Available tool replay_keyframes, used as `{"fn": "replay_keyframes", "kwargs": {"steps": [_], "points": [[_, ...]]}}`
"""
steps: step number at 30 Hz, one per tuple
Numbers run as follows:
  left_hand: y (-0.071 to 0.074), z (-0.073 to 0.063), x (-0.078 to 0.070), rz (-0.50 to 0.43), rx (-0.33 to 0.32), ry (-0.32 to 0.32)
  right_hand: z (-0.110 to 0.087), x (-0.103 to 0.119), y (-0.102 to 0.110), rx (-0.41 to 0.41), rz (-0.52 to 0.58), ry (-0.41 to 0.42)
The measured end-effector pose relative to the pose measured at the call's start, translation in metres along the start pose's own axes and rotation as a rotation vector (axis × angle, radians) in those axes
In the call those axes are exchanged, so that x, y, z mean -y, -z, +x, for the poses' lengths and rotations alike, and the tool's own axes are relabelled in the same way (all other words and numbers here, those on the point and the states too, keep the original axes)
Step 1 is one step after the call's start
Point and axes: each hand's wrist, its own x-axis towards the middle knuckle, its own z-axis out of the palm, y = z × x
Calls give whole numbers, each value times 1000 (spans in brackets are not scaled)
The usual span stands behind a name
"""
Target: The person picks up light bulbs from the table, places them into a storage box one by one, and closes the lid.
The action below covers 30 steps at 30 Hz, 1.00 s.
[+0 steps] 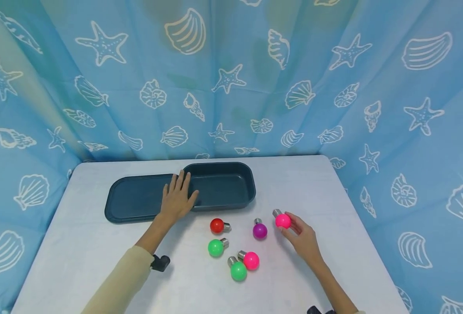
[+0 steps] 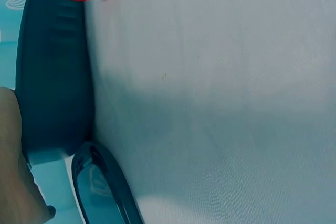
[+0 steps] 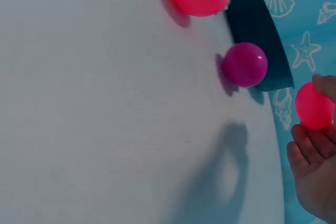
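Pink bulb (image 1: 283, 221) pinched between thumb and fingers of right hand (image 1: 304, 239), off the dark box (image 1: 223, 191)'s near right corner, long axis slanting base-first boxward; left hand (image 1: 177, 199) nearer, fingers spread, at box's left end.

A blue curtain (image 1: 251, 109) hangs in vertical folds behind the desk (image 1: 317, 192) and along its left and right sides, with yellowish-green patches near the upper edge of the view. Its print consists of white outline motifs: starfish (image 1: 104, 45), scallop shells (image 1: 32, 192) and spiral shells (image 1: 153, 94). The desk presents a white surface with rounded far corners and a few small specks visible in the left wrist view.
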Motion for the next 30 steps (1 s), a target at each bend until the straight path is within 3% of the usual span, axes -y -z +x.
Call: {"fn": "replay_keyframes", "kwargs": {"steps": [7,14,23,30], "points": [[1,1,0,-6,8,6,21,16,4,32,-4,-1],[-4,3,3,-17,-12,1,41,30,-6,90,-36,9],[0,3,1,-14,10,14,63,49,-18,142,-34,45],[-3,1,2,-11,18,22,77,53,-26,166,-3,123]]}}
